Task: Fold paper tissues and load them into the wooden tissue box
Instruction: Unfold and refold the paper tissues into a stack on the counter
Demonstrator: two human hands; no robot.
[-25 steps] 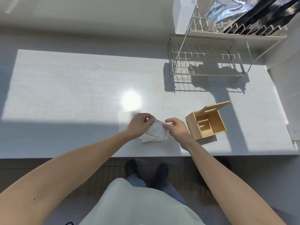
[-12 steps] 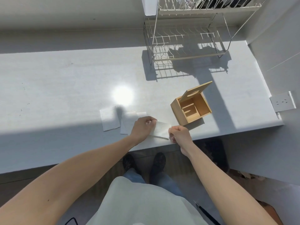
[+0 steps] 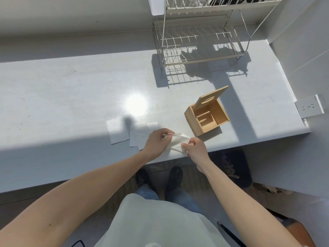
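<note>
We hold a white paper tissue [image 3: 176,142] between our two hands at the near edge of the countertop [image 3: 62,97]. Our left hand [image 3: 157,139] has its thumb and fingers pressed together on the tissue's upper left corner, and our right hand [image 3: 195,147] has its fingertips closed on the tissue's right edge, so the sheet spans the short gap between them, partly folded and sagging toward the counter; we cannot tell whether its lower part touches the surface. Just beyond our right hand, up and slightly to its right, the wooden tissue box [image 3: 206,118] sits on the counter with its hinged lid [image 3: 211,97] tilted up and open toward the back; inside we see wooden dividers and no tissue in any compartment. To the left of our left hand, partly under its wrist side, a flat tissue sheet [image 3: 140,134] lies on the counter, and further left, a little apart from it, a second folded tissue [image 3: 117,130] lies half in sunlight and half in shadow. Well beyond both hands, at the back of the counter, stands a wire dish rack [image 3: 201,41], which throws a barred shadow toward the box. Far right of our right hand, a white wall socket [image 3: 308,108] sits on the side wall.
</note>
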